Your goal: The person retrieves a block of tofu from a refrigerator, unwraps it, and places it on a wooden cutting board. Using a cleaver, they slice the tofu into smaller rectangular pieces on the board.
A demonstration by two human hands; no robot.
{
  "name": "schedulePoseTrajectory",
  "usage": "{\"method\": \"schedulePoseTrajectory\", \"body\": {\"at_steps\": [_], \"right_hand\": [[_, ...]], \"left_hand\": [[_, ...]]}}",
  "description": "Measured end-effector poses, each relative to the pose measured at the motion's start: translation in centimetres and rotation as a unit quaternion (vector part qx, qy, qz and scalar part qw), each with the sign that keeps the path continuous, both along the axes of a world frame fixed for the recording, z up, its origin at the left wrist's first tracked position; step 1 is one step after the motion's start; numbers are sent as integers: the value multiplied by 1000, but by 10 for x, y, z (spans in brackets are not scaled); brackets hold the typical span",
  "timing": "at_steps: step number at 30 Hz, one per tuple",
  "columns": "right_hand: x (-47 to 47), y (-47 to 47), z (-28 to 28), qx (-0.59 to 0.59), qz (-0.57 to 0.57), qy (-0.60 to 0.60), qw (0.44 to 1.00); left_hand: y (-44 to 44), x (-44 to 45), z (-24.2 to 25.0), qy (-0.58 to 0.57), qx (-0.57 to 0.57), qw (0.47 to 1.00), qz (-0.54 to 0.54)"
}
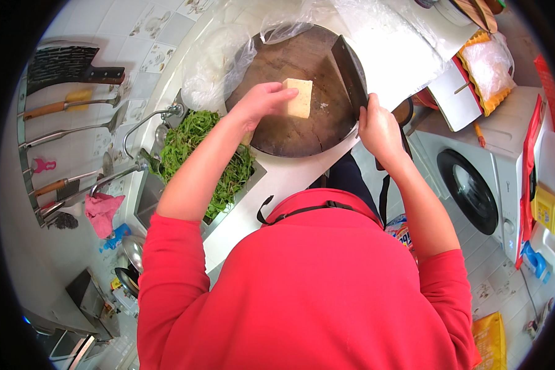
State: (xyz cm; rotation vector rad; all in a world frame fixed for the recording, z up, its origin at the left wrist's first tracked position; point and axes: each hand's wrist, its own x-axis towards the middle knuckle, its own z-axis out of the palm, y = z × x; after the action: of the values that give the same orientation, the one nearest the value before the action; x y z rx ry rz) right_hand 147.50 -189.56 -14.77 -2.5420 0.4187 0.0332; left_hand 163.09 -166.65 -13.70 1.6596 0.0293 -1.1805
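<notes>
A pale yellow block, seemingly tofu [301, 102], is in the grip of my left hand [264, 101], its thumb along the upper edge. Below it is a thick round wooden chopping board [291, 141]; whether the block touches the wood I cannot tell. My right hand [380, 132] grips a cleaver [348, 69] at its near end, and the handle is hidden by the fingers. The dark blade stands on edge over the board's right side, apart from the block. Small white crumbs [323, 106] lie on the wood between block and blade.
Thin clear plastic bags [219, 69] overlap the board's back left rim. Left of the board, leafy greens [192, 152] fill part of the sink, under a metal faucet [115, 178]. Kitchen tools and another cleaver [64, 67] hang on the tiled wall. A washing machine [485, 171] stands at right.
</notes>
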Motion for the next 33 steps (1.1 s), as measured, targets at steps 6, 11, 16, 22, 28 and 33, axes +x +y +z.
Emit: {"method": "schedulePoseTrajectory", "body": {"at_steps": [6, 11, 16, 22, 28, 33], "right_hand": [[-13, 24, 18, 106, 23, 30, 994], [-20, 35, 9, 125, 85, 44, 988], [-9, 22, 12, 40, 80, 59, 994], [-5, 18, 36, 12, 77, 42, 996], [-12, 35, 51, 30, 77, 46, 996], [-13, 41, 60, 26, 99, 55, 993]], "left_hand": [[5, -28, -12, -184, 48, 981, 46], [12, -40, -45, -262, 129, 956, 27], [-7, -45, -39, -382, 192, 904, -22], [-28, -50, -34, -454, 226, 861, -41], [-19, -47, -45, -261, 122, 957, 30], [-19, -57, -45, -215, 73, 969, 98]]}}
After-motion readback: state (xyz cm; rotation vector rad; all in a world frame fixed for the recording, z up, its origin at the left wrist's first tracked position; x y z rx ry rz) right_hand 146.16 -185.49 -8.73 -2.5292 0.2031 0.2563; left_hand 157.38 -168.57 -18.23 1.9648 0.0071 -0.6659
